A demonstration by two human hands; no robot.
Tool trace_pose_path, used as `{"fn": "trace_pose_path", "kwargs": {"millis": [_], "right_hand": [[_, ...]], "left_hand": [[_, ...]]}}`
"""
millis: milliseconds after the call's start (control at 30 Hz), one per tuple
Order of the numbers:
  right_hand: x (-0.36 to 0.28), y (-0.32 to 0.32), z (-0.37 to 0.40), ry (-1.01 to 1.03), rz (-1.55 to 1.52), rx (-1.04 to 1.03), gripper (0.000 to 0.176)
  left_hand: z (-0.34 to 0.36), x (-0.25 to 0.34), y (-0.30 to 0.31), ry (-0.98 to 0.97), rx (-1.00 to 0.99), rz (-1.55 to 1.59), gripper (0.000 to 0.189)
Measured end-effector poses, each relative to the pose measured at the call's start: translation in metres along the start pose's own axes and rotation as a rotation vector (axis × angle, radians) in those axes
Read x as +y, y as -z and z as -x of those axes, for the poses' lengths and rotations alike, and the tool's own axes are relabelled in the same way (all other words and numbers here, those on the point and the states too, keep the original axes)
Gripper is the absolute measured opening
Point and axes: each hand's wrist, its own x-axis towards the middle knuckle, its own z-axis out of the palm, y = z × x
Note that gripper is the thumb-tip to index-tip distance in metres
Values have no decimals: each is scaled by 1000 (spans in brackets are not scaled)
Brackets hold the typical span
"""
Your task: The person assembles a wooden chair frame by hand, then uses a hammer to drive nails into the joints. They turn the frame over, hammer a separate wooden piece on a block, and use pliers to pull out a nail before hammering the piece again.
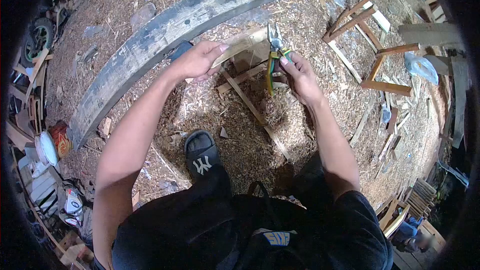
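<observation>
Writing: white interlocked "NY" logo on the black slipper (201, 152). Blue-yellow print on the black shirt (277, 238) is unreadable. Label on the red tin can (61, 137) is too small to read.
Left hand (199, 61): fingers curled over one end of the wooden slat (242, 42), thumb on top, gripping it.
Right hand (300, 77): closed round the handles of the pliers (274, 52), one finger laid along a grip.
Pliers: grey metal head pointing up, jaws slightly apart, green-yellow rubber grips. Head sits at the slat's far end; can't tell if it touches.
Wooden slat: thin, flat, pale, tilted, held off the ground in front of the person, between both hands.
Ground: wood shavings (310, 20) and chips everywhere, loose and coarse.
Curved beam (175, 25): thick, weathered grey, arcs behind the left hand.
Under hands: thin strips (255, 112) lying crossed on the shavings.
Right side: reddish-brown wooden frame (380, 55), clear plastic bag (421, 67), stacked slats (419, 197).
Left edge: small wheel (37, 37), scrap boards.
Blocked: right hand hides the lower handles.
</observation>
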Motion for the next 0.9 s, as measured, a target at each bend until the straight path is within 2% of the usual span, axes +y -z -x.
{"fn": "trace_pose_path", "kwargs": {"millis": [167,233,367,467,700,900], "right_hand": [[-14,-9,6,-11,-26,16,21],[-10,-3,3,5,-37,-96,26],[-8,-2,2,-18,-5,-108,27],[-7,-6,2,-20,-110,-102,24],[-11,-7,5,-85,-251,-145,35],[-22,-22,11,-101,-387,-222,47]], "left_hand": [[0,2,3,-14,-27,-50,45],[-2,1,3,-34,-44,-47,45],[-1,4,1,2,-39,-62,46],[-4,0,3,-25,-67,-64,45],[3,7,1,-30,-57,10,44],[0,7,5,-7,-124,34,44]]}}
